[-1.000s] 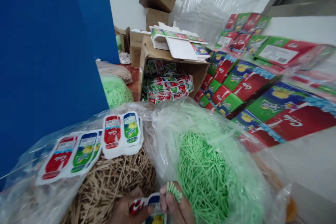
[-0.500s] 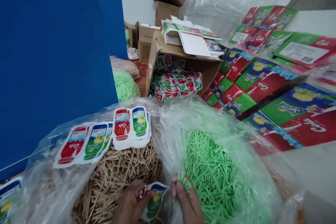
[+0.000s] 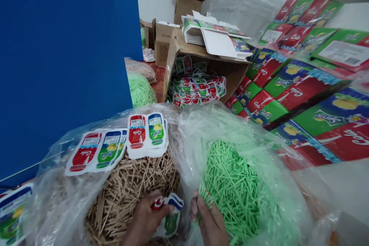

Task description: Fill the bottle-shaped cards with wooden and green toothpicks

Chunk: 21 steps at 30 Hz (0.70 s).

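Note:
My left hand [image 3: 148, 217] is closed on a folded Cola and Sprite card [image 3: 172, 219], above the bag of brown sticks [image 3: 112, 200]. At the edge of the bag of green sticks [image 3: 239, 184], my right hand [image 3: 208, 215] pinches a small bunch of green sticks [image 3: 205, 196] between thumb and fingers. Two stacks of flat Cola and Sprite cards lie on the brown sticks and plastic, one upright [image 3: 147, 135] and one tilted to its left [image 3: 96, 152].
A blue panel [image 3: 63, 65] stands at the left. Behind the bags, an open carton [image 3: 178, 46] holds many printed cards. Wrapped Cola and Sprite boxes [image 3: 300, 84] are stacked at the right. More cards [image 3: 14, 211] lie at the lower left edge.
The view has shifted slightly, moving the scene a little right and up. The card in my left hand looks more bent at its top. My right hand still pinches the green sticks.

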Each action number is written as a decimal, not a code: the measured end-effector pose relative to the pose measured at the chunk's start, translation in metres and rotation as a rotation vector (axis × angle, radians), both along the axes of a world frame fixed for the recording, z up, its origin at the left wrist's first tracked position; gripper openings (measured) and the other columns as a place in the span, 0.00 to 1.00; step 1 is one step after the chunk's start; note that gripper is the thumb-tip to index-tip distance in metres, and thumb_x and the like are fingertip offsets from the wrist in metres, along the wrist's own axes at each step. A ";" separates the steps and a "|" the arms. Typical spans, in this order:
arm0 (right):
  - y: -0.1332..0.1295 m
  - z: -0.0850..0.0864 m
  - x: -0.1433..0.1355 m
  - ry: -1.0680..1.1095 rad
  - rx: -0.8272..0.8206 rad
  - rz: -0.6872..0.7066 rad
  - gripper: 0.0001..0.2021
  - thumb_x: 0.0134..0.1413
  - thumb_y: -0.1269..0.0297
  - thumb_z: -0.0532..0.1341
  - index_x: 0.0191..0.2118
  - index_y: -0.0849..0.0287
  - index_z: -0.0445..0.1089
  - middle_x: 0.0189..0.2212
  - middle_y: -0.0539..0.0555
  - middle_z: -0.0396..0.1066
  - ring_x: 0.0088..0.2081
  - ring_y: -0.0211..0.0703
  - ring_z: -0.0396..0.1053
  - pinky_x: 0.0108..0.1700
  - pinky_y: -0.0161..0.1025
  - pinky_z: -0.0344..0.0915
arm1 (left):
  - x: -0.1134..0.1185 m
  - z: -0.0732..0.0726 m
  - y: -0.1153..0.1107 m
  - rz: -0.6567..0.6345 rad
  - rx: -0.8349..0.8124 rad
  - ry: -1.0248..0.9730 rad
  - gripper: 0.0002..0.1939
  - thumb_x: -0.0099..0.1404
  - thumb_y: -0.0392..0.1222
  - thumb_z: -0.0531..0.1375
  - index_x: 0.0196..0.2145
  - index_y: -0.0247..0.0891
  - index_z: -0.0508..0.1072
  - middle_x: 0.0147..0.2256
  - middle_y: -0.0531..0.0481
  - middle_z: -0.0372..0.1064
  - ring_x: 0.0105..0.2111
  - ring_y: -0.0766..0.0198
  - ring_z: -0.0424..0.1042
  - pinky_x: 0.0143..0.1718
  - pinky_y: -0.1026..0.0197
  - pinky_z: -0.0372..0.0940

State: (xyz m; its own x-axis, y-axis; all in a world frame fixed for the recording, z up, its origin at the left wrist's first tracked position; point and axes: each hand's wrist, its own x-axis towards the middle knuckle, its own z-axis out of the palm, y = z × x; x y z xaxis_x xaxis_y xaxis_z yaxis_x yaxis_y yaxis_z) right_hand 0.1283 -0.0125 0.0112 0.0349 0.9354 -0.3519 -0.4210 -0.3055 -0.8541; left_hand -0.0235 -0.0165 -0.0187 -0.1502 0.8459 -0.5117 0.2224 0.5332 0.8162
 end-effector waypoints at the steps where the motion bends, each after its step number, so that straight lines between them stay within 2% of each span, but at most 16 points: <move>1: 0.000 0.001 0.001 0.019 -0.001 -0.007 0.20 0.41 0.46 0.68 0.33 0.57 0.72 0.19 0.46 0.62 0.23 0.36 0.59 0.27 0.33 0.57 | 0.001 -0.001 0.000 -0.004 0.012 0.005 0.14 0.51 0.47 0.61 0.19 0.42 0.58 0.16 0.61 0.51 0.17 0.68 0.52 0.17 0.68 0.51; 3: 0.001 0.005 0.003 0.043 0.006 -0.054 0.19 0.41 0.48 0.69 0.33 0.57 0.72 0.19 0.46 0.63 0.23 0.36 0.60 0.27 0.33 0.59 | 0.004 -0.003 -0.001 -0.064 0.100 0.029 0.15 0.51 0.45 0.61 0.17 0.42 0.57 0.17 0.60 0.52 0.19 0.68 0.54 0.20 0.67 0.53; 6: 0.002 0.009 0.003 0.079 0.011 -0.192 0.16 0.43 0.51 0.69 0.34 0.57 0.71 0.24 0.47 0.68 0.28 0.37 0.66 0.32 0.33 0.64 | 0.009 -0.007 -0.002 -0.177 0.256 0.080 0.14 0.51 0.43 0.62 0.16 0.40 0.60 0.20 0.57 0.57 0.23 0.65 0.59 0.26 0.65 0.54; 9: 0.000 0.004 -0.003 0.118 0.027 -0.288 0.15 0.45 0.52 0.68 0.35 0.55 0.70 0.27 0.47 0.70 0.32 0.39 0.70 0.35 0.34 0.66 | 0.013 -0.008 -0.003 -0.237 0.274 0.093 0.12 0.53 0.42 0.61 0.16 0.39 0.64 0.21 0.56 0.58 0.25 0.63 0.61 0.28 0.64 0.55; 12: -0.004 -0.007 -0.011 0.109 0.062 -0.318 0.15 0.46 0.52 0.67 0.36 0.54 0.69 0.28 0.46 0.71 0.33 0.39 0.72 0.35 0.33 0.66 | 0.014 -0.008 -0.004 -0.273 0.270 0.102 0.12 0.54 0.42 0.61 0.17 0.38 0.66 0.22 0.55 0.59 0.25 0.63 0.62 0.28 0.64 0.55; 15: -0.006 -0.015 -0.016 0.040 0.089 -0.335 0.14 0.48 0.51 0.66 0.36 0.53 0.68 0.28 0.46 0.70 0.35 0.40 0.72 0.39 0.34 0.66 | 0.012 -0.009 -0.004 -0.319 0.299 0.123 0.11 0.56 0.41 0.61 0.19 0.38 0.67 0.23 0.55 0.60 0.25 0.63 0.62 0.28 0.64 0.55; 21: -0.003 -0.013 -0.014 -0.195 0.188 -0.286 0.14 0.54 0.48 0.60 0.32 0.55 0.67 0.27 0.46 0.69 0.36 0.40 0.70 0.42 0.34 0.64 | 0.014 -0.012 -0.005 -0.349 0.334 0.168 0.12 0.57 0.40 0.60 0.18 0.37 0.64 0.22 0.56 0.58 0.24 0.64 0.61 0.27 0.65 0.53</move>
State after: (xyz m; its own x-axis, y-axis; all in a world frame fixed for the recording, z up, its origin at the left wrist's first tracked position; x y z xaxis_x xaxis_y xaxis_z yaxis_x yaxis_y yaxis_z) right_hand 0.1140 -0.0158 -0.0016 0.3526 0.9258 -0.1360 -0.2908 -0.0297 -0.9563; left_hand -0.0097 -0.0211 -0.0305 0.1137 0.9736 -0.1979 0.4837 0.1197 0.8670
